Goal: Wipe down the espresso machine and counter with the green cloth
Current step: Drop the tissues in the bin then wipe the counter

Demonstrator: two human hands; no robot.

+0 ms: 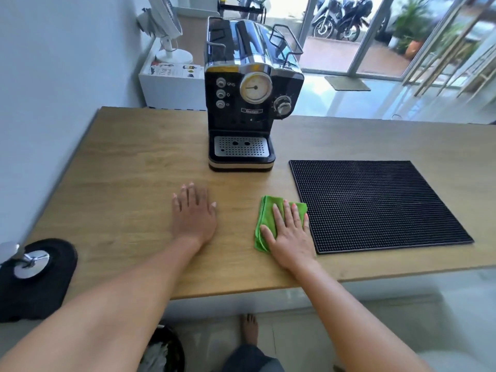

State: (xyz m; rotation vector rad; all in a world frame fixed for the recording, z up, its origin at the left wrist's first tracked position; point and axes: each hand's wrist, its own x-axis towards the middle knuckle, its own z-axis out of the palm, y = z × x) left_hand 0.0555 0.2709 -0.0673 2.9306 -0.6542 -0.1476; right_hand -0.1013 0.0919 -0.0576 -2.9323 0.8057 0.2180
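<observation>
Both arms reach forward over the near edge of the wooden table [120, 167], palms down. The left hand [193, 213] lies flat on bare wood, fingers together and straight, gripping nothing. The right hand [288, 234] is spread flat on top of the folded green cloth [264, 220], pressing it to the table rather than clutching it, with the fingers stretched out over it.

The cloth sits just beside the near left corner of a black rubber bar mat [375, 205]. The espresso machine [249, 98] stands upright further back, pretty much between the two hands, drip tray facing the person. Nothing lies between the hands and the machine. Off at the left edge there's a black pad [51, 285] with a shiny metal tamper [31, 263] on it.
</observation>
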